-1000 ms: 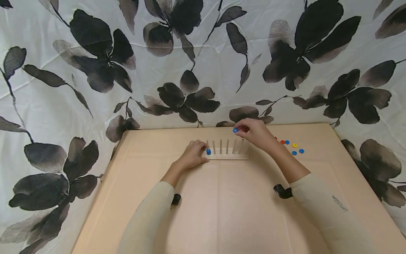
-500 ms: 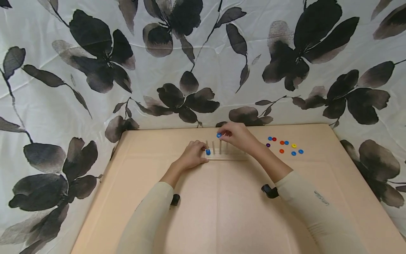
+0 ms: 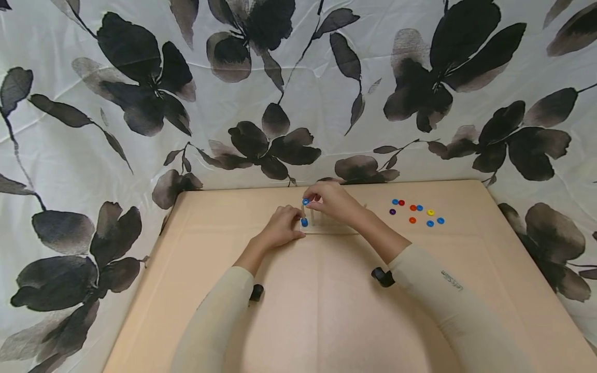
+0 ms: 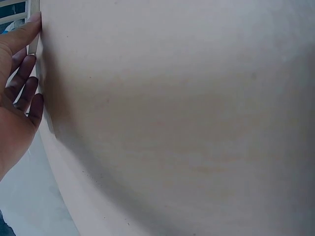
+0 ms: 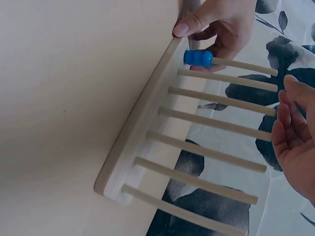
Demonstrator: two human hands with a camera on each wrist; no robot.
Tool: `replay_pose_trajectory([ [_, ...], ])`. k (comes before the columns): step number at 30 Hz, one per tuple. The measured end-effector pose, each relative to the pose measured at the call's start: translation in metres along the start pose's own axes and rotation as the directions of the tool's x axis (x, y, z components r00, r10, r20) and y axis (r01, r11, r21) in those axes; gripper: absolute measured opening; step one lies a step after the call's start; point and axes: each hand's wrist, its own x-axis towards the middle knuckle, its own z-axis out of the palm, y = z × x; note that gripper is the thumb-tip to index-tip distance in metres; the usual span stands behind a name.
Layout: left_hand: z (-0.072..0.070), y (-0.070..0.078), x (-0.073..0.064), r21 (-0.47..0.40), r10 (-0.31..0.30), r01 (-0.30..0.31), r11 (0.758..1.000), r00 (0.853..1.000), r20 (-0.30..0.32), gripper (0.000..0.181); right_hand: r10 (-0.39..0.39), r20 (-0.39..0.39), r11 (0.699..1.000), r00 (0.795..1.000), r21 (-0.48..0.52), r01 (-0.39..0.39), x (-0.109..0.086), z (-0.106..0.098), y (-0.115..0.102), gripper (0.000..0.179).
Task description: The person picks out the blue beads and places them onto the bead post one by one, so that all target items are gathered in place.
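A pale wooden peg rack point(image 5: 145, 115), with a row of upright pegs on a long base, stands near the table's far edge. My left hand point(image 3: 282, 226) grips its left end, thumb at the front, as the right wrist view also shows. Blue beads point(image 5: 198, 58) are stacked at the bottom of the leftmost peg. Between thumb and finger, my right hand point(image 3: 331, 203) pinches another blue bead point(image 3: 305, 201) at the top of that peg. In the right wrist view the fingertips are beside the peg tips and the held bead is hidden.
Several loose beads lie on the table point(image 3: 317, 311) to the right of the rack, among them a yellow bead point(image 3: 430, 212), a purple bead point(image 3: 392, 211) and an orange bead point(image 3: 412, 220). A floral cloth point(image 3: 186, 103) hangs behind the far edge.
My right hand has moved left across the rack with the blue bead, from its right end to the leftmost peg. More loose beads have come into view. The left hand has stayed put.
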Motion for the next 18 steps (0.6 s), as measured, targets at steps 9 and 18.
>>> replay_pose_trajectory([
  [9,-0.001,-0.001,0.001,-0.005,0.015,-0.015,1.0,1.0,-0.003,0.048,0.004,0.046,1.0,0.999,0.004,-0.004,0.01,0.006,-0.004,0.013],
  [18,-0.001,-0.001,0.002,-0.016,0.009,-0.009,1.0,1.0,0.003,0.05,0.048,0.058,0.999,0.997,-0.024,-0.047,0.011,0.012,0.0,0.012],
])
